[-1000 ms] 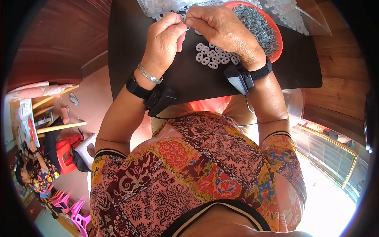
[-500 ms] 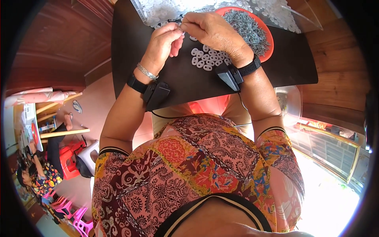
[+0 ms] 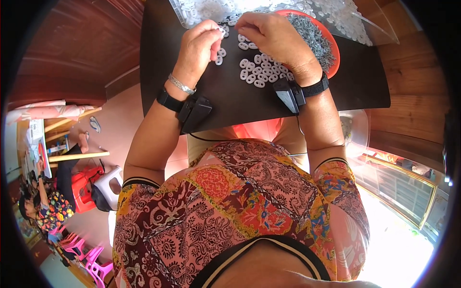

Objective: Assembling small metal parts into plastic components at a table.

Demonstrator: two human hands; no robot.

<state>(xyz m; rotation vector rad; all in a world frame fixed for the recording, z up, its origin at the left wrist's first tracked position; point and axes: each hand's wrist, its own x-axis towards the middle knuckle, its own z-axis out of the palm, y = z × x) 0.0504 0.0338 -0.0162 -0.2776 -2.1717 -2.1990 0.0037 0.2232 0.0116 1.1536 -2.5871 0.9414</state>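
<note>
My left hand [image 3: 198, 49] is closed in a pinch on a small white oval piece with two holes [image 3: 222, 31], above the dark table [image 3: 225, 103]. A little to its right, my right hand [image 3: 278, 41] is held with curled fingers over more pieces. Whatever its fingertips hold, if anything, is too small or hidden to make out. Beneath and between the hands lie several loose white oval pieces [image 3: 259, 70]. An orange-red bowl [image 3: 335, 42] full of small grey metal screws or nails [image 3: 312, 41] stands just right of my right hand.
A clear plastic bin [image 3: 178, 14] with many white pieces stands at the far edge. A wooden panel [image 3: 413, 67] rises at the right. To the left on the floor are a red stool [image 3: 85, 192], pink stools [image 3: 98, 264] and another person [image 3: 53, 206].
My hands were together at the fingertips and are now apart. The right hand has drawn away to the right, uncovering white pieces between them. The whole view has shifted slightly.
</note>
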